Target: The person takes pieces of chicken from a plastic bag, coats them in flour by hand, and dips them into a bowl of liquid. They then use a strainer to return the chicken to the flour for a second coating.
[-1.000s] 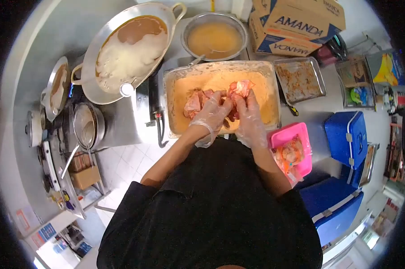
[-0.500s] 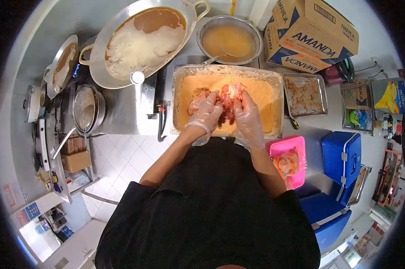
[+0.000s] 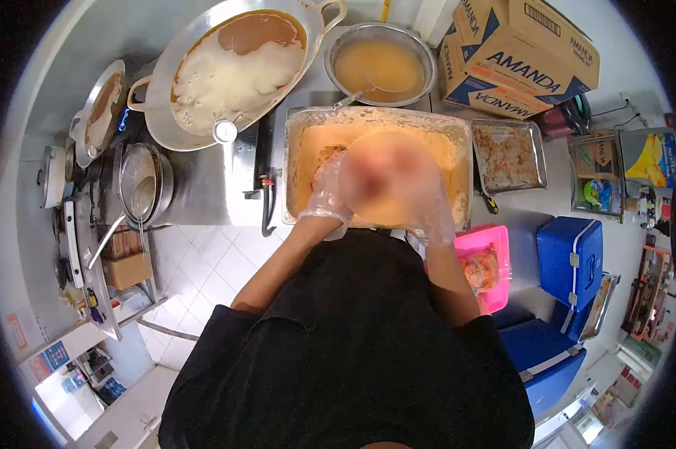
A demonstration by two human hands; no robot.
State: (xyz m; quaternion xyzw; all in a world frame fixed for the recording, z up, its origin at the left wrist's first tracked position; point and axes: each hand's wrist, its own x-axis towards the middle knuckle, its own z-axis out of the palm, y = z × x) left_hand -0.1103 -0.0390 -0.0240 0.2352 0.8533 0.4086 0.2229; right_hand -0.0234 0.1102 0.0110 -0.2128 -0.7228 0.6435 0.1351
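A rectangular metal pan [image 3: 296,116] of pale orange breading powder [image 3: 306,142] lies in front of me. My left hand [image 3: 327,200], in a clear plastic glove, is over its left part. Over the right part is my right hand [image 3: 434,217], gloved the same way. Between them shows reddish raw meat [image 3: 373,176], inside a round blurred patch. That patch hides the fingers of both hands, so their grip on the meat is not visible. Another piece of meat is largely covered by my left hand.
Behind the pan stand a metal bowl [image 3: 330,63] of cloudy liquid with a ladle and a big wok [image 3: 152,112] of foamy oil. A crusted tray [image 3: 514,157], a pink basin [image 3: 495,295] with bagged meat, blue coolers [image 3: 570,258] and cardboard boxes [image 3: 529,63] are at the right.
Earlier, both hands' fingers were clearly closed on the raw meat; a blurred patch covers them now. My right hand has shifted slightly right, and my left hand slightly left.
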